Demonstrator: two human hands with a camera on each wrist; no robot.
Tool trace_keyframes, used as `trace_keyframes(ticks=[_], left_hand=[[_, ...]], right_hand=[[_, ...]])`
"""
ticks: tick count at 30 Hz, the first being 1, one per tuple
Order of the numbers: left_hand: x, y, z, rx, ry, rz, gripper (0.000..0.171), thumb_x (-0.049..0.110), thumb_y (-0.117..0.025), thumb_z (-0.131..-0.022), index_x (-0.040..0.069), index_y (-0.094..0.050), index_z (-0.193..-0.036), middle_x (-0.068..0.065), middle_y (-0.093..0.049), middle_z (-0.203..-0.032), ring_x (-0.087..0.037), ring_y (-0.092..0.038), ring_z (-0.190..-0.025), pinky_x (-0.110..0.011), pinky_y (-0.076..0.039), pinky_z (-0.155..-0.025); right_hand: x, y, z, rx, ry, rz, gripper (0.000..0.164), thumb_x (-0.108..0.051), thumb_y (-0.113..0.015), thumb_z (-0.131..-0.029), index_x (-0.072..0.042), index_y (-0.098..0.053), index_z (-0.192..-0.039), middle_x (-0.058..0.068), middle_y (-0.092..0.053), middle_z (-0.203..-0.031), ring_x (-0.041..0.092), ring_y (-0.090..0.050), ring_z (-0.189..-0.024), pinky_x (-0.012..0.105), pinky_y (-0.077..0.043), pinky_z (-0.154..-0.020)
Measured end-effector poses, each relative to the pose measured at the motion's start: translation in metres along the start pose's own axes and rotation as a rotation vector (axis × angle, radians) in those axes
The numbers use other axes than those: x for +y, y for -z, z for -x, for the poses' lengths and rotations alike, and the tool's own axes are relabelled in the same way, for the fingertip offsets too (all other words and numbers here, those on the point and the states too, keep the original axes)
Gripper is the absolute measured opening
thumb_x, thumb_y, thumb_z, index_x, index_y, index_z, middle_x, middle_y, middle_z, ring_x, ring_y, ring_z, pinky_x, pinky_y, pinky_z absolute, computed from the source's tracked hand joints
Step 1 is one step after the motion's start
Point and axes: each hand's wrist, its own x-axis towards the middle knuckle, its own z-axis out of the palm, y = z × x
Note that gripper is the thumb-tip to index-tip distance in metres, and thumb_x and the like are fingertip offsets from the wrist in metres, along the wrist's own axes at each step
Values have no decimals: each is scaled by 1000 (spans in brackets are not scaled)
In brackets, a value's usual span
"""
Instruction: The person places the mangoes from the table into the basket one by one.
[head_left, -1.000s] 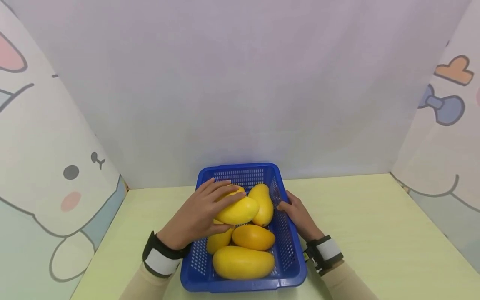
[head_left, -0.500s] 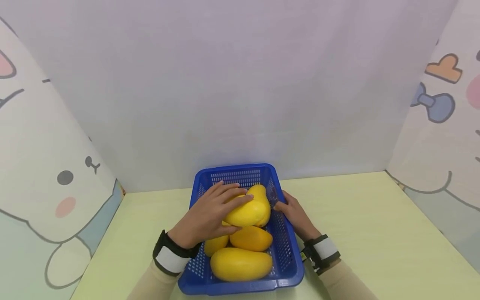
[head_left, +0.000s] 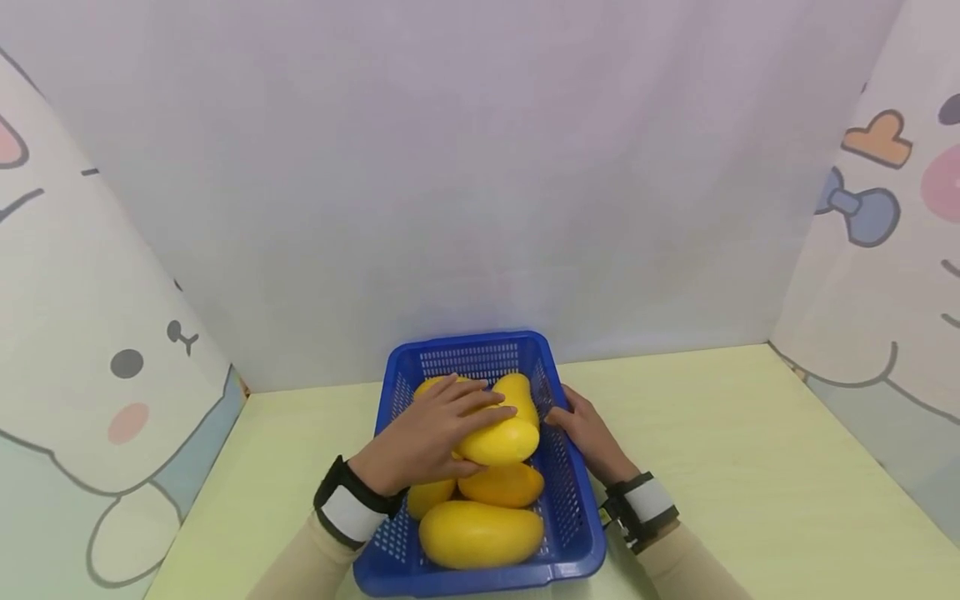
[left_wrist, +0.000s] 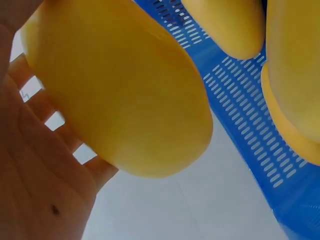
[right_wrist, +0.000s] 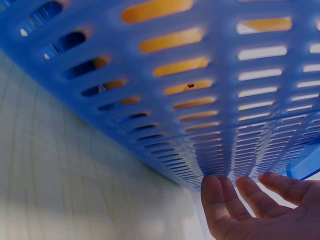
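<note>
In the head view, my left hand (head_left: pixel 423 437) grips a yellow mango (head_left: pixel 501 442) from above, thumb on the near side and fingers over the top. That mango (left_wrist: pixel 125 90) fills much of the left wrist view. It is over a blue plastic basket (head_left: pixel 480 582) with slotted walls. Below and around it lie an orange-yellow mango (head_left: pixel 513 486), a large mango (head_left: pixel 480 535) at the front, one (head_left: pixel 517 393) at the back right and one (head_left: pixel 427 500) at the left, partly hidden. My right hand (head_left: pixel 596 437) holds the basket's right rim, fingers (right_wrist: pixel 212 197) against the outer wall.
The basket stands on a pale yellow-green table (head_left: pixel 720 450), close to a plain whitish back wall (head_left: pixel 480 183). Side panels with cartoon drawings (head_left: pixel 127 364) rise at the left and right. Another mango (head_left: pixel 431 386) shows behind my left hand.
My left hand has moved the mango right and a little toward me, partly covering the orange-yellow mango. The mango at the back left shows again. My right hand stays on the rim.
</note>
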Motion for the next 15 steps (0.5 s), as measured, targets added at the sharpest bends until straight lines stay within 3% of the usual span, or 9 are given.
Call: trace_keyframes(ticks=[15], left_hand=[[-9,-10,-4,-115,20,31,78,43,-69,-77,25,-33,-144,0,-40,-143,-28,-28,-134,-54,-18,-106]], right_hand=[[-3,-1,2,6,4,28,57,-8,-47,-86,-12,-33,-141,25,-48,-122,34,-59,-90,51,-50,-73]])
